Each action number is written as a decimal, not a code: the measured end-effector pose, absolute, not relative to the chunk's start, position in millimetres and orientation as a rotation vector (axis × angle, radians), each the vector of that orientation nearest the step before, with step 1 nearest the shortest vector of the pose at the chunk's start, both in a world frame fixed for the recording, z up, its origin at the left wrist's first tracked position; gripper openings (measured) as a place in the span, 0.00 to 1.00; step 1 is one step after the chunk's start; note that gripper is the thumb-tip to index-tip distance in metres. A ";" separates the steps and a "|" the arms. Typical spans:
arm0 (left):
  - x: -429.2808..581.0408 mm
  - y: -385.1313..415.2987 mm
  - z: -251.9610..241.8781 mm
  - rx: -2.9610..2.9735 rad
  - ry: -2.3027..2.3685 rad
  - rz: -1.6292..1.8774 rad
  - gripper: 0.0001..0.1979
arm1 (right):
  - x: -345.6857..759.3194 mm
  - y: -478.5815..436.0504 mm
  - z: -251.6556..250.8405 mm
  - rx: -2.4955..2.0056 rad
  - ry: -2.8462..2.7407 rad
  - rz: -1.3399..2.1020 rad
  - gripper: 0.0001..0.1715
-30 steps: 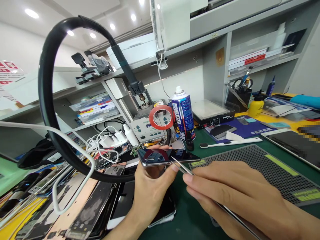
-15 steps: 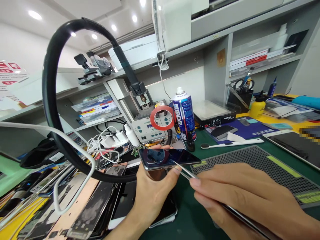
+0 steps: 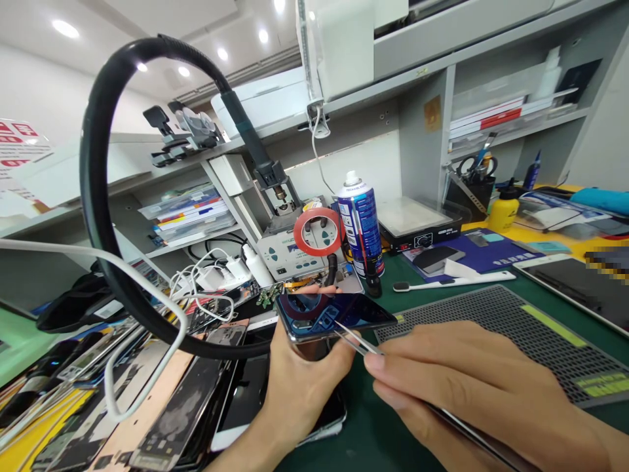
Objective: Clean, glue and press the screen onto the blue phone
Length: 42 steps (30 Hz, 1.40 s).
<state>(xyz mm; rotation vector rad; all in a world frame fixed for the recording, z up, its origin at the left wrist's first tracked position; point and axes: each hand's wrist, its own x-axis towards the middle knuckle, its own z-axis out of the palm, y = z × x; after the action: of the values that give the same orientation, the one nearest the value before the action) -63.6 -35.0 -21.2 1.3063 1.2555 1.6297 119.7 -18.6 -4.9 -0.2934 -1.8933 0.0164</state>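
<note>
A smartphone [image 3: 339,313] with a glossy, reflecting dark face is gripped by its edges in my left hand [image 3: 304,380], thumb on the near side and fingertips showing behind. My right hand [image 3: 457,380] pinches a pair of metal tweezers [image 3: 362,345], whose two tips are slightly apart at the phone's near edge, close to my left thumb. Whether the tips touch the phone I cannot tell. Beneath my left hand lies a dark-screened tablet or phone [image 3: 248,380] with a white edge, partly covered by the hand.
Phone parts [image 3: 181,406] crowd the left, under a thick black hose [image 3: 88,151] and a white cable [image 3: 184,321]. A spray can [image 3: 361,226], a roll of red tape [image 3: 301,233] and a hot-air station [image 3: 282,255] stand behind. A toothbrush [image 3: 457,282] and grey mat [image 3: 466,321] lie right.
The phone has tilted a little, showing more of its face and different reflections. My right hand and the tweezers have shifted slightly left, and the tweezer tips lie lower against the phone's edge.
</note>
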 end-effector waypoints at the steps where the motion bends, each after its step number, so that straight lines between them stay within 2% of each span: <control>1: -63.0 -35.1 -21.2 1.301 1.256 1.629 0.31 | 119.4 -18.5 -4.9 -0.292 -1.892 0.013 0.11; 14: -59.7 -36.7 -16.3 1.356 1.278 1.577 0.28 | 119.0 -17.5 -4.1 -0.293 -1.893 0.018 0.11; 21: -59.8 -35.5 -20.2 1.334 1.244 1.608 0.28 | 118.9 -17.8 -4.2 -0.319 -1.883 -0.008 0.11; 29: -69.1 -33.4 -26.6 1.413 1.217 1.530 0.34 | 120.6 -17.6 -2.7 -0.312 -1.891 0.003 0.11; 36: -65.8 -33.5 -22.4 1.415 1.284 1.541 0.30 | 119.3 -14.4 -6.7 -0.300 -1.896 -0.017 0.10; 42: -71.4 -31.1 -22.8 1.368 1.278 1.529 0.32 | 123.4 -19.2 -4.7 -0.378 -1.903 -0.050 0.09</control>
<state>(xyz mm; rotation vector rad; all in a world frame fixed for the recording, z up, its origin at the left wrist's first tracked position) -71.4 -31.1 -22.8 1.3684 1.2783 1.5292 123.4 -19.2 -4.7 -0.3778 -1.9029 -0.0502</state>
